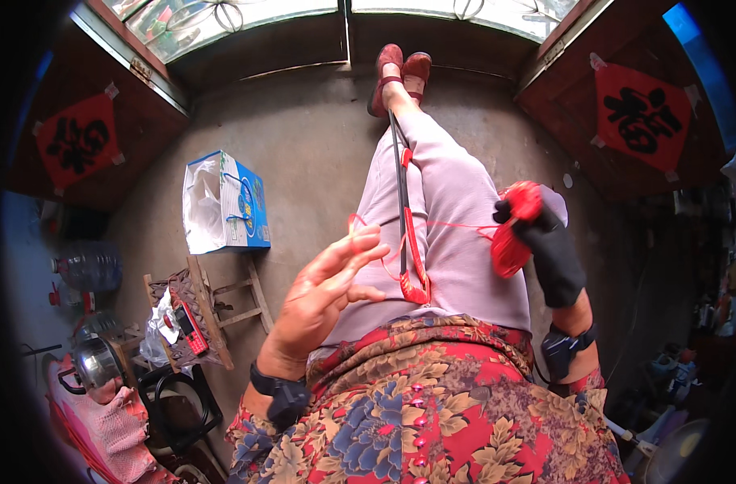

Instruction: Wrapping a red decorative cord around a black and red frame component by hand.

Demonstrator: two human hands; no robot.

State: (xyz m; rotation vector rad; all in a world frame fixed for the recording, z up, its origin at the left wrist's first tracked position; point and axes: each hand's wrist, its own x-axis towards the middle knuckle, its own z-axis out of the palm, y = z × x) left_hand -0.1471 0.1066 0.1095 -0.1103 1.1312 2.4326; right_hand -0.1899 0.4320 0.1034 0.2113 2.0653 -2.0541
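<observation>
Across my lap lies a long, narrow black frame (399, 189), its far end between my shins. Red cord (415, 278) wraps the frame's near end and part of its right side, with a small red patch farther up. My left hand (324, 286) is bare, held left of the frame with fingers stretched and apart; a thin red loop shows at its fingertips. In a black glove, my right hand (555, 258) grips a bundle of red cord (509, 252) above my right thigh, slightly blurred. One thin strand runs from the bundle across to the frame.
A blue and white paper bag (251, 206) stands at the left. Nearer is a small wooden stool (215, 310) bearing a red phone (192, 331) and crumpled plastic. A lidded metal pot (98, 367) and a clear plastic jug (89, 270) are farther left. Opened doors flank the doorway ahead.
</observation>
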